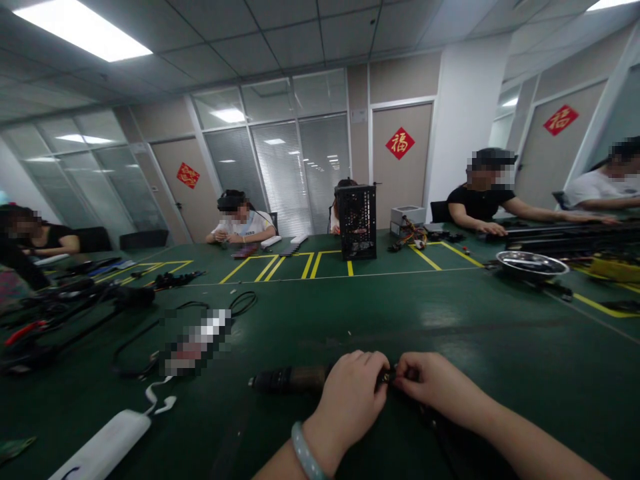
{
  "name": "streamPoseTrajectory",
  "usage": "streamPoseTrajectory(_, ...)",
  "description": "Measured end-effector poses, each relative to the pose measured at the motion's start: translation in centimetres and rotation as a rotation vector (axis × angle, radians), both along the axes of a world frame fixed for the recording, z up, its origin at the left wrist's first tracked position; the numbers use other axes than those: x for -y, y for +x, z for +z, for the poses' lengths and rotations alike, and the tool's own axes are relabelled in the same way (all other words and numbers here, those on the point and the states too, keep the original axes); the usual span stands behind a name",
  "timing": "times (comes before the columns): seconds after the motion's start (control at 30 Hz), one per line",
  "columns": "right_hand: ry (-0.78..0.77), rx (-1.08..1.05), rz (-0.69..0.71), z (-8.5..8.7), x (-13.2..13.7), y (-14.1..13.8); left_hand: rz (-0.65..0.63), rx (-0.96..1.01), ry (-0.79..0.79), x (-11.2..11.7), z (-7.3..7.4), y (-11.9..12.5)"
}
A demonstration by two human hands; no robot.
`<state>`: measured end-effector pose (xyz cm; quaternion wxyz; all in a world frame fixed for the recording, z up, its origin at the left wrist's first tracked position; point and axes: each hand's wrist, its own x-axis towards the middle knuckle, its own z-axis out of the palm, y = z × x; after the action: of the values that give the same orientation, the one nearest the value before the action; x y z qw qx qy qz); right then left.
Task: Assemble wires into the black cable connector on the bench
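Observation:
My left hand (350, 400), with a pale green bangle (305, 451) on the wrist, grips the end of a dark cylindrical tool part (290, 379). That part lies almost level, just over the green work table (480, 333). My right hand (430, 383) pinches a small black piece (386, 377) where the fingers of both hands nearly meet. A black part (440, 433) runs down below my right hand, partly hidden by my forearm. The fingers hide what joins the small piece to the cylinder.
Left of my hands lie a black cable (150, 340), a pixelated object (197, 340) and a white oblong item (103, 447). Farther along stand a black mesh computer case (357, 222) and a steel bowl (531, 265). Co-workers (480, 193) sit along the table among tools.

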<state>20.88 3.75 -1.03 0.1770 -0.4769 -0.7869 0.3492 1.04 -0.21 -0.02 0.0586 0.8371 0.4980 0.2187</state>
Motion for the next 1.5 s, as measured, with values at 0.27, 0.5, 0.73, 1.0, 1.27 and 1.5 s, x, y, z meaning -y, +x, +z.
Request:
streamPoseTrajectory(0.27,0.02,0.024,-0.002,0.57,0.17,-0.1,-0.004,0.005,-0.013,0.05,-0.03,0.01)
streamPoseTrajectory(0.5,0.072,0.028,-0.009,0.56,0.19,-0.11,-0.01,-0.012,-0.021,0.16,0.49,-0.03)
streamPoseTrajectory(0.73,0.008,-0.011,-0.002,0.09,0.09,-0.05,-0.001,-0.004,-0.031,0.14,0.4,-0.12)
streamPoseTrajectory(1.0,0.043,-0.017,-0.006,0.08,0.08,-0.12,-0.008,0.019,-0.025,0.06,0.13,-0.13)
streamPoseTrajectory(1.27,0.031,0.001,-0.002,-0.13,-0.03,-0.08,-0.03,0.026,-0.024,0.17,0.31,-0.26)
streamPoseTrajectory(1.5,0.039,-0.005,0.007,-0.07,-0.05,0.0,-0.009,0.057,-0.018,0.3,0.31,-0.29)
